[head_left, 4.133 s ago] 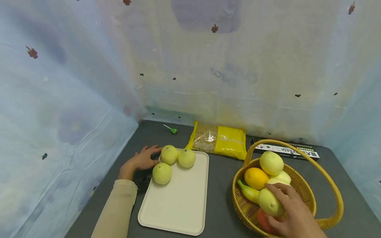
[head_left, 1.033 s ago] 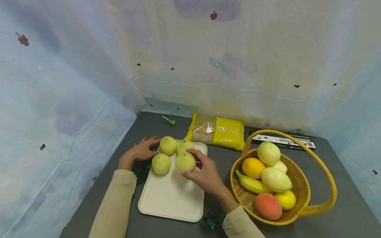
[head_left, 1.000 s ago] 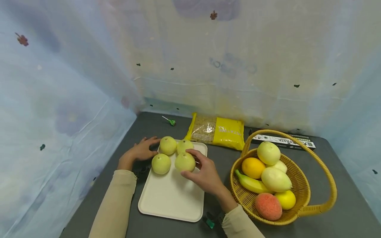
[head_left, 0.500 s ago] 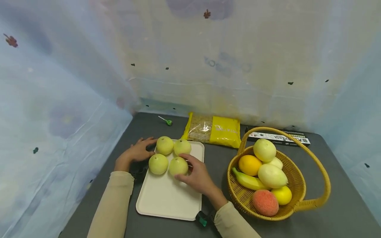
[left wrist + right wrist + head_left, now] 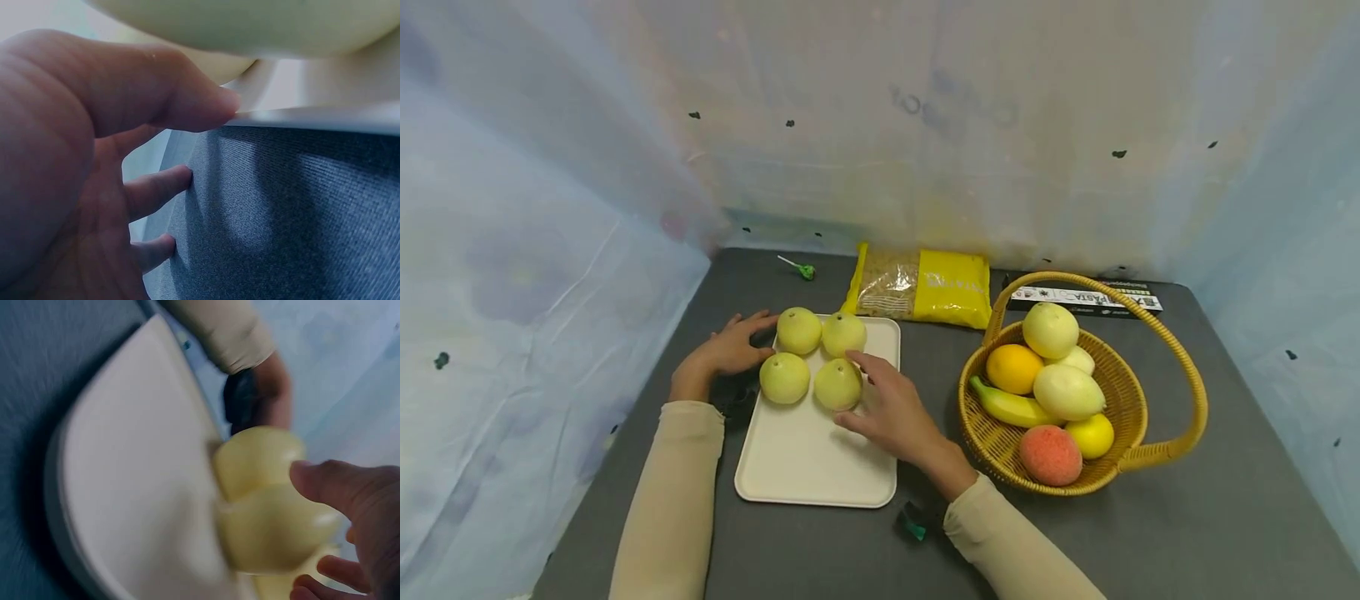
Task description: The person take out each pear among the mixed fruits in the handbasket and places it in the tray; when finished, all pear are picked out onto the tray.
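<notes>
Several round, pale yellow-green fruits sit grouped at the far end of the cream tray (image 5: 816, 467) in the head view. Beside the near right fruit (image 5: 838, 384) is my right hand (image 5: 895, 412), thumb and fingers spread around its side. In the right wrist view the thumb (image 5: 331, 484) stands apart from the fruit. My left hand (image 5: 726, 350) rests at the tray's left edge, fingers spread on the table. Its thumb (image 5: 200, 103) is at the tray rim in the left wrist view, just below a fruit (image 5: 269, 28).
A wicker basket (image 5: 1131, 392) with a tall handle stands right of the tray. It holds a banana (image 5: 1011, 408), an orange (image 5: 1013, 369), a peach-like fruit (image 5: 1051, 455), a lemon (image 5: 1090, 436) and more pale fruits. Behind lie a yellow pasta bag (image 5: 951, 287), a pasta box (image 5: 1090, 298) and a lollipop (image 5: 806, 271).
My right hand has carried a pale fruit from the basket to the tray, beside the others, and its fingers have since loosened from it. The left hand stays at the tray's edge.
</notes>
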The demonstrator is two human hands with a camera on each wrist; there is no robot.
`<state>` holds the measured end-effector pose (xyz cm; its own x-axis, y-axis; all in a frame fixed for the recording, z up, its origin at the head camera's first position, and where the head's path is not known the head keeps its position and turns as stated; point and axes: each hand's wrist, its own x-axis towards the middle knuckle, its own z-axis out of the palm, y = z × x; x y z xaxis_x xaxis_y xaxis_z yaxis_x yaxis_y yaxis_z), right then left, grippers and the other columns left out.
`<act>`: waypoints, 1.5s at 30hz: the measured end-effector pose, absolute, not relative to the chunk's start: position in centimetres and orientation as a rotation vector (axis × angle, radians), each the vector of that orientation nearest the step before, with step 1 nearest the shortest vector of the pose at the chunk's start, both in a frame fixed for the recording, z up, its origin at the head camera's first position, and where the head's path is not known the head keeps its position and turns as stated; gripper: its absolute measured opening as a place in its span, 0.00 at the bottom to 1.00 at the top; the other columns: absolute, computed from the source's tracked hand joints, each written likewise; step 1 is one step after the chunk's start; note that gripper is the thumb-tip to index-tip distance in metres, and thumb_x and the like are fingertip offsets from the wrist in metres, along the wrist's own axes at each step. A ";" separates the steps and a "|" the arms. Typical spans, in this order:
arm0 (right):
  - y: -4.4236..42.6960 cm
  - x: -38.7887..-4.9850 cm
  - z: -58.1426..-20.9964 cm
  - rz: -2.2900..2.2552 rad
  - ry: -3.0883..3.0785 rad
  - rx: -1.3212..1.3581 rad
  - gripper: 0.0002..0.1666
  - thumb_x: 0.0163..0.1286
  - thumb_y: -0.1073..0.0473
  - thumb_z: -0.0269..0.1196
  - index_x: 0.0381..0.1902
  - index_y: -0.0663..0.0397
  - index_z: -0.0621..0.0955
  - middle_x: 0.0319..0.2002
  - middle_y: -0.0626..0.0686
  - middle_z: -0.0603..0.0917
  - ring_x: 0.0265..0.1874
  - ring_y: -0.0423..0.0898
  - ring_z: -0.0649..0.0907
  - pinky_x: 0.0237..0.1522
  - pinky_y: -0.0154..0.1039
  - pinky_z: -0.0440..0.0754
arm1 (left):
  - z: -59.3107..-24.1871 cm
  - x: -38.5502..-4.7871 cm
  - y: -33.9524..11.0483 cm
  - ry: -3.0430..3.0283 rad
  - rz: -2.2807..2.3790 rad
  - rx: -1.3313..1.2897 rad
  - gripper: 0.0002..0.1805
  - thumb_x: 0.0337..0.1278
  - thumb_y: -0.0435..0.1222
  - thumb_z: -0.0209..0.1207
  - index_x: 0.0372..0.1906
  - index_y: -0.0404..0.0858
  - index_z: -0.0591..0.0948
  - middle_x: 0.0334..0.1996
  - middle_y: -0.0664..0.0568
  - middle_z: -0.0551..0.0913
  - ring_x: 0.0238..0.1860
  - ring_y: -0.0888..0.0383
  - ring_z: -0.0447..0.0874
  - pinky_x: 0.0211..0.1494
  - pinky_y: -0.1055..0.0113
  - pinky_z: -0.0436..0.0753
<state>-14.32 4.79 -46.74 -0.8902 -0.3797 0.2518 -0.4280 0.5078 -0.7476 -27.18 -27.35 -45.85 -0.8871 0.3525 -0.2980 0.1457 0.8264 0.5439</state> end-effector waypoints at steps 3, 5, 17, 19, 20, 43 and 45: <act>7.0 -12.5 -44.4 1.268 -2.655 0.793 0.52 0.63 0.49 0.84 0.81 0.48 0.73 0.76 0.51 0.79 0.70 0.53 0.83 0.70 0.54 0.84 | -45.8 -27.1 -27.5 2.620 0.749 0.369 0.40 0.80 0.45 0.61 0.88 0.41 0.61 0.90 0.34 0.48 0.87 0.20 0.31 0.73 0.09 0.33; 9.1 -11.2 -42.9 1.242 -2.616 0.831 0.53 0.62 0.50 0.85 0.81 0.48 0.74 0.75 0.51 0.80 0.68 0.52 0.85 0.69 0.53 0.85 | -45.7 -27.1 -27.6 2.623 0.758 0.367 0.40 0.80 0.45 0.61 0.88 0.41 0.61 0.90 0.34 0.48 0.87 0.20 0.30 0.73 0.09 0.32; 22.5 -6.5 -38.9 0.944 -2.565 0.598 0.58 0.47 0.61 0.90 0.77 0.47 0.79 0.70 0.52 0.85 0.62 0.45 0.87 0.68 0.17 0.72 | -45.7 -27.1 -27.2 2.611 0.747 0.381 0.41 0.80 0.46 0.60 0.89 0.42 0.61 0.90 0.35 0.47 0.87 0.22 0.30 0.74 0.10 0.33; 24.0 -6.3 -38.8 0.881 -2.572 0.526 0.58 0.46 0.62 0.90 0.76 0.45 0.80 0.69 0.52 0.86 0.59 0.48 0.88 0.66 0.15 0.70 | -45.7 -27.1 -27.1 2.607 0.749 0.382 0.41 0.80 0.46 0.60 0.89 0.42 0.61 0.90 0.35 0.47 0.87 0.22 0.30 0.74 0.10 0.33; 24.6 -6.2 -38.7 0.859 -2.578 0.497 0.57 0.46 0.63 0.90 0.76 0.45 0.81 0.69 0.53 0.86 0.59 0.51 0.88 0.66 0.14 0.69 | -45.6 -27.1 -27.0 2.605 0.749 0.382 0.41 0.80 0.46 0.60 0.89 0.41 0.61 0.90 0.35 0.47 0.87 0.22 0.30 0.74 0.10 0.32; 25.8 -8.7 -39.8 0.606 -3.040 -0.054 0.48 0.67 0.55 0.74 0.79 0.67 0.69 0.69 0.78 0.74 0.62 0.78 0.77 0.56 0.77 0.76 | -45.8 -27.0 -27.2 2.610 0.738 0.342 0.41 0.81 0.46 0.60 0.89 0.43 0.60 0.90 0.37 0.46 0.88 0.24 0.29 0.75 0.12 0.32; 25.7 -8.7 -40.2 0.621 -3.015 -0.061 0.47 0.66 0.56 0.74 0.79 0.66 0.70 0.69 0.78 0.75 0.62 0.77 0.78 0.56 0.76 0.76 | -45.8 -27.1 -27.2 2.612 0.735 0.345 0.41 0.81 0.46 0.61 0.89 0.43 0.60 0.91 0.37 0.46 0.88 0.25 0.29 0.76 0.12 0.31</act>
<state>-8.71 25.74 -40.17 -0.9972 0.0512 0.0536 0.0259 0.9179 -0.3960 -27.14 -27.17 -45.85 -0.8880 0.3374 -0.3124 0.1250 0.8309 0.5422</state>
